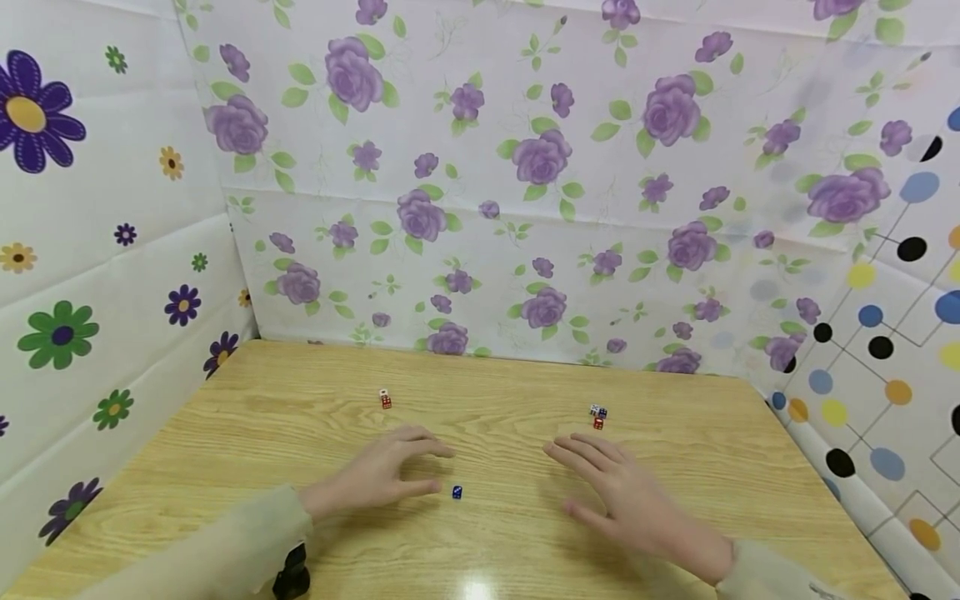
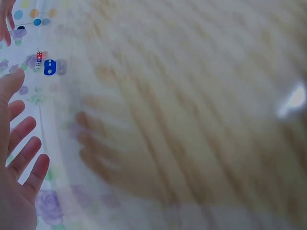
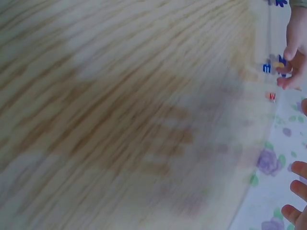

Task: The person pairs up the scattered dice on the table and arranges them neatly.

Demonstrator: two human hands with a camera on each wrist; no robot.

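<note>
I see the left hand (image 1: 378,473) and right hand (image 1: 628,498) empty, fingers loose; the blue die (image 1: 457,492) between seems placed for reach.

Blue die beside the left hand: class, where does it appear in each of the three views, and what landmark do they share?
Head: the blue die lies low, near the middle, just right of the left hand.
Left wrist: upper left, up and right of that hand.
Right wrist: upper right, left of that hand.
Shared landmark: the left hand.
</note>
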